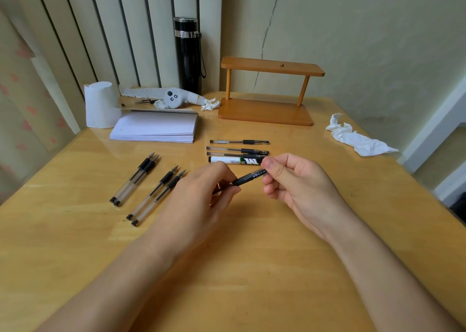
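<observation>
Wooden table (252, 268), frame centre: black pen (248, 177) held at both ends, lower end pinched by left hand (199, 200), upper end by curled fingers of right hand (300, 182).

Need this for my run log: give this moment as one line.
left hand: grips black pen | right hand: pinches its other end | table: four uncapped pens at left

Notebook (155, 127) left of shelf (267, 109), pens (147, 185) nearer.
</observation>
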